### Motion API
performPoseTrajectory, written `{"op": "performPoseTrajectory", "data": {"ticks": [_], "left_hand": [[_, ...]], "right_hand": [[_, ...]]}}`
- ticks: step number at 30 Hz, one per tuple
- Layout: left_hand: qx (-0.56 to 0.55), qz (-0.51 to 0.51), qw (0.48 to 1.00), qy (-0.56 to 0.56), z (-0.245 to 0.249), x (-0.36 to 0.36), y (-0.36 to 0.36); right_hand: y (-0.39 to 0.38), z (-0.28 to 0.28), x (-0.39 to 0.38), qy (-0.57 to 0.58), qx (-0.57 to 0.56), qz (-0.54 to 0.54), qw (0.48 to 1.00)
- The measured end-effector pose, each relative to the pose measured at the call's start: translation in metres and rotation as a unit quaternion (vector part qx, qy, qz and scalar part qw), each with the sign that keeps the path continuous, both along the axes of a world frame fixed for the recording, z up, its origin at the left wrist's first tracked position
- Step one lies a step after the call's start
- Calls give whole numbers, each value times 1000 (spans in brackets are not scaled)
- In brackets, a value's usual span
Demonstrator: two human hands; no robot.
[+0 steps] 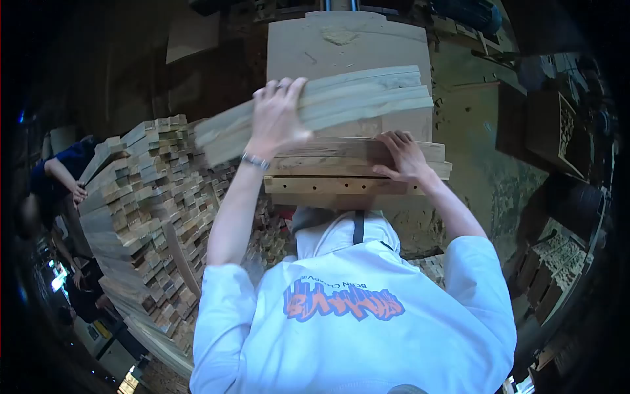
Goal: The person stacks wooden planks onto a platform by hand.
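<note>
My left hand (278,119), with a band around its wrist, is closed over a bundle of pale wooden strips (367,95). The bundle lies at a slant over the panel, its left end blurred and lower. Closer to my body, more wooden strips (321,164) lie side by side, and my right hand (405,157) is closed across them near their right end. Along their near side runs a wooden bar with several dark holes (328,186). My left palm and the undersides of both sets of strips are hidden.
A light panel (348,43) with sawdust on it extends ahead. A tall stack of wood pieces (151,217) stands at the left, with another person's hand (77,192) beside it. Wooden boxes (548,131) and bundled sticks (558,256) are at the right.
</note>
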State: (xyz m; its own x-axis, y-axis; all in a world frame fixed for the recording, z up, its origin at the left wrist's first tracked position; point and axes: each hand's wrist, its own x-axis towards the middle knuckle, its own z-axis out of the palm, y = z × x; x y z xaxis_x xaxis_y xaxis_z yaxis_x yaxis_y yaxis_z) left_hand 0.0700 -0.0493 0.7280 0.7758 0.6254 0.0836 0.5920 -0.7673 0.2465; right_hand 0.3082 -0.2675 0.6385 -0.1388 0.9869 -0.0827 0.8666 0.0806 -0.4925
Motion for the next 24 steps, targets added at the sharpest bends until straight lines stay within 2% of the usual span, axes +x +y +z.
{"op": "performPoseTrajectory", "data": {"ticks": [1,3,5,7,9,10,11,12,13,14,15,16,17,18,19,21,22,24], "left_hand": [[-7,-17,1000,10,-20,18,7],[-23,-38,998,35,-49,48,15],[-44,-51,996,58,-75,67,12],[-97,-86,991,44,-92,77,9],[-100,-111,987,50,-98,77,-2],[-147,-117,981,38,-99,76,-9],[-191,-123,974,27,-99,71,-10],[-152,-122,980,-33,-94,56,-18],[-132,-90,981,-106,-95,37,-19],[-114,-62,976,-177,-95,10,-19],[-74,49,976,-199,-91,-21,-27],[-30,153,963,-218,-84,-56,-32],[-61,240,942,-225,-108,-97,-39],[-194,289,908,-233,-133,-135,-46],[-385,383,818,-190,-132,-152,-53],[-439,369,752,-324,-141,-167,-67],[-438,367,754,-324,-145,-172,-64],[-546,336,679,-357,-149,-177,-55]], "right_hand": [[-8,1,-7,0,-5,-6,1000],[-13,5,-18,-17,99,-73,992],[-27,19,-14,11,98,-78,992],[-51,18,7,-83,194,-274,938],[-69,6,26,-176,135,-489,843],[-85,-6,37,-30,24,-565,824],[-95,-15,44,116,-88,-620,771],[-100,-16,39,222,-96,-613,752],[-111,-28,49,222,-101,-607,756],[-125,-40,58,316,-91,-586,740],[-138,-49,59,408,-78,-564,714],[-139,-40,54,463,-73,-583,664],[-145,-39,56,463,-90,-583,662],[-151,-45,58,476,-81,-574,662],[-157,-50,61,486,-76,-562,665],[-156,-49,65,495,-86,-551,667],[-156,-49,65,506,-91,-543,664],[-158,-49,66,523,-97,-522,666]]}}
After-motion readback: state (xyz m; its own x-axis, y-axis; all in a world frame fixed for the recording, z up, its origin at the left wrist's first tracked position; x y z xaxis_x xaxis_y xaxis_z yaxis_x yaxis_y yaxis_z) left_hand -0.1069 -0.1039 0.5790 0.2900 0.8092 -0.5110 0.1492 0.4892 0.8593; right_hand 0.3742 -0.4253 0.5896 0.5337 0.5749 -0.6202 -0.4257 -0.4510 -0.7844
